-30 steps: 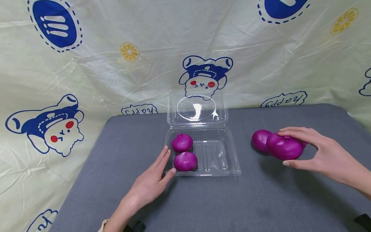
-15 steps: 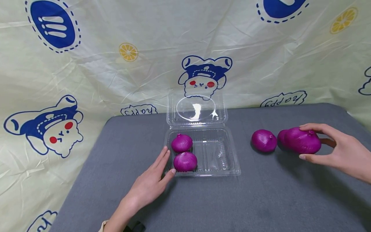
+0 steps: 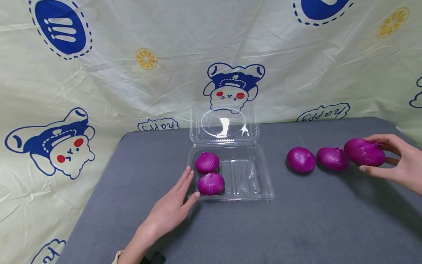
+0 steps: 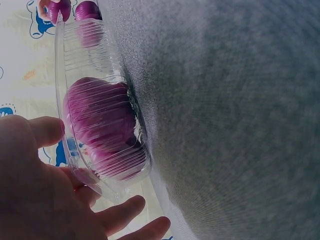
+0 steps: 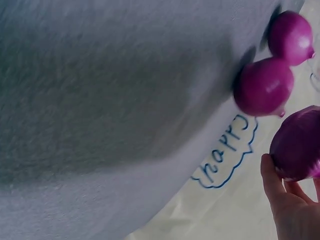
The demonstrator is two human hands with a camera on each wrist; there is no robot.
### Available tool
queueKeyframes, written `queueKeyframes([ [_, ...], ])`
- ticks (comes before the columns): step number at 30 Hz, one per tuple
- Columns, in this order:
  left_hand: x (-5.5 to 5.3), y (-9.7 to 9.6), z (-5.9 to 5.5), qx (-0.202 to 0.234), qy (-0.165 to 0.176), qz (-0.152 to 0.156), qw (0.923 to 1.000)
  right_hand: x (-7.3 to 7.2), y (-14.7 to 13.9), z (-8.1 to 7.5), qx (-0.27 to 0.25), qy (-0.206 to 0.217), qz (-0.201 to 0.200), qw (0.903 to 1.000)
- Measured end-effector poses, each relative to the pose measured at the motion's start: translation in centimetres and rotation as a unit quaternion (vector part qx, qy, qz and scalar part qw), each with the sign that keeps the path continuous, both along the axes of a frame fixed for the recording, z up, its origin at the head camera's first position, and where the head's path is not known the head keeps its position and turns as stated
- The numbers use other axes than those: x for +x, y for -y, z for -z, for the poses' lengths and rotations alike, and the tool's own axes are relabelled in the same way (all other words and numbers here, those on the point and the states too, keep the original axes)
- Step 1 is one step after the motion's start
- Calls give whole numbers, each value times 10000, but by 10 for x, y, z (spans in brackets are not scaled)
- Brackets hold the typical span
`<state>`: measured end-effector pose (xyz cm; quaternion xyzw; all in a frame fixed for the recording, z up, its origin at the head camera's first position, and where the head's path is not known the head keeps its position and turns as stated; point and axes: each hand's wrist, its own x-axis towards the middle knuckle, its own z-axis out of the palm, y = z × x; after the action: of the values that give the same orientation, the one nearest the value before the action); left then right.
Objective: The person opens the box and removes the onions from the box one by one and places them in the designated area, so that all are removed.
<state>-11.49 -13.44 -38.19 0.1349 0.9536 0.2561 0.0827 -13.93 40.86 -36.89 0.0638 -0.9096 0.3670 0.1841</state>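
Observation:
My right hand [image 3: 402, 161] grips a purple onion [image 3: 364, 152] between thumb and fingers, above the table at the right. Just left of it, two more purple onions rest on the cloth: a middle onion [image 3: 333, 158] and a left onion [image 3: 300, 160]. My left hand [image 3: 173, 205] touches the left rim of a clear plastic clamshell box [image 3: 244, 196], its fingers extended. Inside the box, along its left side, sit a rear onion [image 3: 207, 162] and a front onion [image 3: 211, 184]. In the left wrist view the thumb and fingers lie at the box's rim [image 4: 60, 90].
The box's hinged lid [image 3: 224, 123] stands raised at the back. A grey cloth [image 3: 230, 234] covers the table. Behind the far table edge hangs a pale printed curtain [image 3: 171, 84].
My right hand has moved right with its onion, away from the left onion, uncovering the middle one. The left hand and the box have stayed in place.

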Motion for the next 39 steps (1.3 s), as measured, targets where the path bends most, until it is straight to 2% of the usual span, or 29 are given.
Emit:
queueKeyframes([
  [3, 0, 0, 0, 16, 29, -21, 10000, -3, -10, 7, -12, -161, 83, 9998],
  [7, 0, 0, 1, 21, 58, -44, 10000, -8, -22, 17, 92, -132, 159, 9997],
  [11, -1, 0, 1, 21, 61, -44, 10000, -13, -32, 28, 270, 99, 147, 9995],
  [14, -1, 0, 1, 16, 57, -47, 10000, -18, -38, 33, 620, 492, 204, 9966],
  [19, -1, 0, 1, 8, 86, -49, 10000, -25, -44, 34, 1093, 1173, 297, 9866],
  [24, -2, 0, 1, -8, 117, -35, 9999, -28, -44, 35, 1274, 1498, 305, 9800],
  [39, 0, -1, -1, -29, 126, -55, 9999, -22, -36, 31, 1098, 1826, 201, 9768],
])
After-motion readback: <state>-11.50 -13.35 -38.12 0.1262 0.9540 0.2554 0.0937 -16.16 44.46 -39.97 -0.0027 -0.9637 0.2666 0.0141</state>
